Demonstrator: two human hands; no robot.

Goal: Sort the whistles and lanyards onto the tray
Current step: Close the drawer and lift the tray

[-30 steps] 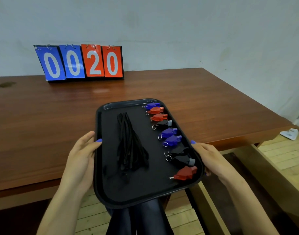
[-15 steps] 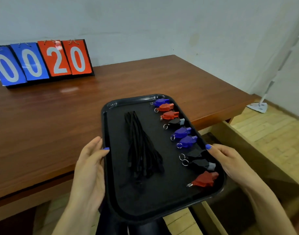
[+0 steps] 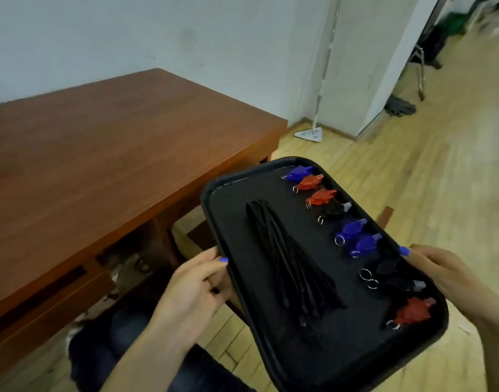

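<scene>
I hold a black tray [image 3: 237,219] in the air, clear of the table and over the floor. My left hand [image 3: 191,295] grips its left rim and my right hand [image 3: 446,278] grips its right rim. A bundle of black lanyards [image 3: 290,264] lies along the tray's middle. Down the right side runs a row of several whistles: a blue whistle [image 3: 299,173] at the far end, red ones [image 3: 320,197], black ones [image 3: 334,210], two more blue ones [image 3: 351,229], and a red whistle [image 3: 412,312] nearest me.
The brown wooden table [image 3: 101,154] stands to the left, its corner near the tray's far left edge. A bench [image 3: 191,230] sits under it. Wooden floor lies to the right, with a white mop [image 3: 310,134] against the wall and a dark mop [image 3: 399,107] farther back.
My view and the tray have swung to the right, away from the table. The scoreboard has left the view. The tray has gone from over the table's edge to over the floor.
</scene>
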